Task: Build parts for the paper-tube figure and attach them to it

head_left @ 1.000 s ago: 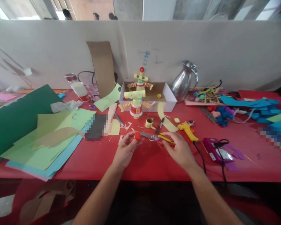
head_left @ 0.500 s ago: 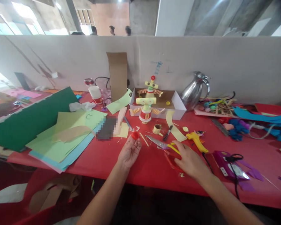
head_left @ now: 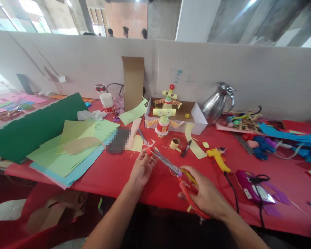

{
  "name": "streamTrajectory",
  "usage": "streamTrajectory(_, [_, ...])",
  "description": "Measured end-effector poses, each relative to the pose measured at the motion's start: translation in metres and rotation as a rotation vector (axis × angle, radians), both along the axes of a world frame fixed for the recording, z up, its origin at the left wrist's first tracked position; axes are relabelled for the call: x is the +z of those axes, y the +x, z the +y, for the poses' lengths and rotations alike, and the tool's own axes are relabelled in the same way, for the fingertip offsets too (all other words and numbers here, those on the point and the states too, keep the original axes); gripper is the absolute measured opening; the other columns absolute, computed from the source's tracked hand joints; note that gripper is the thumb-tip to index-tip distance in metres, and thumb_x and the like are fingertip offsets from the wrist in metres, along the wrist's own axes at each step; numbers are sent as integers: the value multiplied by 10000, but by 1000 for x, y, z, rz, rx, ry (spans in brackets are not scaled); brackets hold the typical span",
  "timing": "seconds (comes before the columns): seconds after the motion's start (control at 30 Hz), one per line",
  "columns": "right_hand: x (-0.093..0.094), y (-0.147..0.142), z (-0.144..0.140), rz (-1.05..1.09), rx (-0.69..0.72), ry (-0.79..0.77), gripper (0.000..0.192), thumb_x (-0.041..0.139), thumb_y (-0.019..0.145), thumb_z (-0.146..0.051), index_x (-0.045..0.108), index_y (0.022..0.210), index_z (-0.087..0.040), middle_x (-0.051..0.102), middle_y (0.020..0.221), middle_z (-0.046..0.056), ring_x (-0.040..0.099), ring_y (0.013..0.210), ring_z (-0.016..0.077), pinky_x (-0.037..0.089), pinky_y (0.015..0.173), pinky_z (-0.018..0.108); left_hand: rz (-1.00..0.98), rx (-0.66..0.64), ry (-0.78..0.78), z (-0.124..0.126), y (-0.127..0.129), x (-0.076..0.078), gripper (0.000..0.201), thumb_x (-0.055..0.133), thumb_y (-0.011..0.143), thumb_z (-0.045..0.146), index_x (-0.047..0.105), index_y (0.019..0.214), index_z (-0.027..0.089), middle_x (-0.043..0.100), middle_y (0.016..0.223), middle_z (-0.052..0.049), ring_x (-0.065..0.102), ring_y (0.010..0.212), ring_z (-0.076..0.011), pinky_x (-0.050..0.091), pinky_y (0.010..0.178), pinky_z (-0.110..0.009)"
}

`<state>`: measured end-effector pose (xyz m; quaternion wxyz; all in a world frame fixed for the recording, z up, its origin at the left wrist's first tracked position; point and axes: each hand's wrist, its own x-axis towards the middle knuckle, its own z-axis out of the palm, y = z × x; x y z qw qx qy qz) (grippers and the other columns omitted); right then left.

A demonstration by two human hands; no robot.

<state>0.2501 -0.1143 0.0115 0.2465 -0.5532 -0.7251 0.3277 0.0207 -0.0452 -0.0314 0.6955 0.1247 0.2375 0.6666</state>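
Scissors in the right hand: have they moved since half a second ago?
Yes: judged against the black marker, the scissors have shifted toward the person, their blade tips farther left, by the red piece in the left hand.

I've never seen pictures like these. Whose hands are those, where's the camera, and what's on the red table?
There is no machine here: these are one person's bare hands, seen from a camera worn on the head, looking forward and down. The left hand holds a small red piece. The right hand holds scissors, blades pointing toward it; whether they touch is unclear. On the red table, paper sheets lie to the left. In the middle, a small figure stands before a white box, with a second figure behind it. To the right are a yellow glue gun and a metal jug.
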Motion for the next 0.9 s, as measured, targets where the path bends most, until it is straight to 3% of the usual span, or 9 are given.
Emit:
streamTrajectory(0.13, [1,-3,3,131,4,-144,524,680,823,-351,523,1313,-253,751,1008,63,753,806,246,565,845,414,38,2,41,-1,2,3,408,921,568,270,634,849,203,702,797,44,635,691,-75,511,710,-212])
streamTrajectory(0.23, [2,-5,3,190,33,-193,514,678,828,-334,539,1312,-230,765,792,18,749,758,234,570,801,372,52,2,51,-1,2,2,392,913,586,263,622,842,204,683,757,56,618,662,-69,501,717,-219])
streamTrajectory(0.3, [3,-6,3,237,51,-225,523,674,835,-339,544,1328,-224,766,752,7,748,758,230,572,766,345,49,0,45,-1,1,0,379,907,598,265,613,829,206,660,715,67,595,625,-59,491,706,-213])
streamTrajectory(0.4, [5,-5,5,211,55,-204,533,677,835,-346,562,1341,-223,778,807,17,747,771,228,571,779,341,55,-2,40,0,1,-2,388,910,591,296,608,819,208,656,716,66,604,647,-69,490,718,-222])
streamTrajectory(0.57, [9,1,8,74,101,-42,499,694,843,-403,622,1314,-254,780,989,63,716,982,272,554,890,395,85,-9,30,0,1,-1,412,911,583,338,612,837,210,688,794,46,631,713,-89,501,749,-239])
streamTrajectory(0.77, [7,2,-3,103,162,-21,475,629,912,-414,576,1369,-297,757,1022,56,722,967,265,578,878,394,66,-9,40,-3,2,1,384,916,575,249,606,797,201,671,746,65,604,641,-66,502,706,-219])
streamTrajectory(0.9, [5,2,-7,104,166,-32,487,630,913,-405,563,1383,-299,726,1084,71,714,1001,274,602,802,350,113,22,64,-3,3,1,334,887,621,218,621,821,199,696,792,42,632,701,-85,503,719,-228])
